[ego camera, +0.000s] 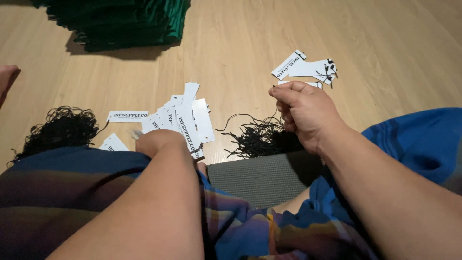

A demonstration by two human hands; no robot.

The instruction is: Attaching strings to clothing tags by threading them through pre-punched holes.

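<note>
Mid-frame, the right hand (pixel 303 113) pinches a thin black string (pixel 250 118) above a loose bundle of black strings (pixel 257 139) on the floor. The left hand (pixel 159 139), fingers hidden, rests on the white paper tags (pixel 185 120) at centre-left; its grip cannot be told.

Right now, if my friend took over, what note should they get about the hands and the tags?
Left hand: grip down on the heap of white card tags; what it holds is hidden.
Right hand: closed fist, grip pinching a thin black string above the loose black string pile.
Done: a few strung white tags lie apart.
Left: the heap, plus another black string bundle.
</note>
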